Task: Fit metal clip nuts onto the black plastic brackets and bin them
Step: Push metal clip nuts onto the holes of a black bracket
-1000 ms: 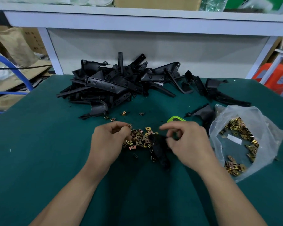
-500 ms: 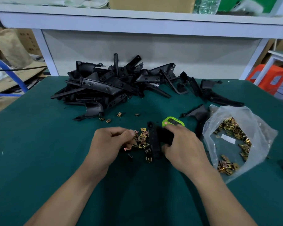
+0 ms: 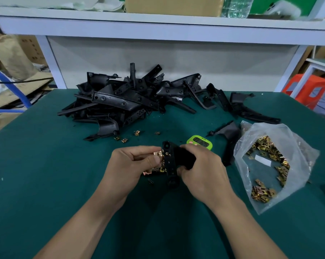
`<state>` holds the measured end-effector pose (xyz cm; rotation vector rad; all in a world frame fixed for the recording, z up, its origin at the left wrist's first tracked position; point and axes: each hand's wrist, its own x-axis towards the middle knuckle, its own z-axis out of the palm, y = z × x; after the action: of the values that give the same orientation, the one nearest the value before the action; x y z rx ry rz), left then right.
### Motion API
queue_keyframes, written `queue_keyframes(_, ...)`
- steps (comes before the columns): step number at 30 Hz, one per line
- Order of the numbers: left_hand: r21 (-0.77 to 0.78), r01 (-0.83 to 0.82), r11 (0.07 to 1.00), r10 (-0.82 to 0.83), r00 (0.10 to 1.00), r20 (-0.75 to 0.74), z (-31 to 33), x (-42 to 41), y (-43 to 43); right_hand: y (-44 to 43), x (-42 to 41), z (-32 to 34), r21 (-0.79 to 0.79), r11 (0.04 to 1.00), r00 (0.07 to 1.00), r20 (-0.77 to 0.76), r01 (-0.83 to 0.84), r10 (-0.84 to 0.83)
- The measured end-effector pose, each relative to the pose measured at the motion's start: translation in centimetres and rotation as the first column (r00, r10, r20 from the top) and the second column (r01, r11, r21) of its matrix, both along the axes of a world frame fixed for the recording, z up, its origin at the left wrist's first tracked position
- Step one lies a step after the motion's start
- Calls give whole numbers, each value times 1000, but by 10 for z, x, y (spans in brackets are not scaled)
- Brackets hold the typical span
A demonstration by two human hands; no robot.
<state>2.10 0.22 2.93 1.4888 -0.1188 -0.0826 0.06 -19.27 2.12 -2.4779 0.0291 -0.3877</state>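
1 bracket (image 3: 170,162) sits gripped in our right hand (image 3: 202,171), held steady so our left hand (image 3: 130,165), pinching a clip nut (image 3: 158,153), can push it on.

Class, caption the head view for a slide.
Left hand holds a clip nut beside the bracket gripped by the right hand.

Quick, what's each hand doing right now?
Left hand: pinching a metal clip nut.
Right hand: gripping a black plastic bracket.

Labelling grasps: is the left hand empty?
No, the left hand pinches a clip beside the bracket gripped by the right hand.
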Motion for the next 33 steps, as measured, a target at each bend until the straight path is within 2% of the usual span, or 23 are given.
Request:
queue_keyframes(8, 35, 23, 999, -22, 999, -28, 0, -1, 3, 1, 0, 1, 19, 999, 998, -35, -46, 47)
queue_keyframes(14, 57, 56, 997, -50, 993, -106, 2, -2, 7, 0, -1, 1, -4, 995, 995, -11, -99, 99)
queue_keyframes(19, 13, 6, 1000, -4, 988, -157, 3, -2, 6, 4, -3, 2, -21, 994, 994, 24, -103, 104)
queue_keyframes(24, 18, -30, 999, 33, 983, -182, 0, -3, 2, 6, -4, 4, -132, 987, 994, 46, -89, 96)
queue_keyframes(33, 103, 5, 995, 6, 994, -112, 4, -9, 0, 12, -6, 8, -292, 954, 993, 72, -67, 91)
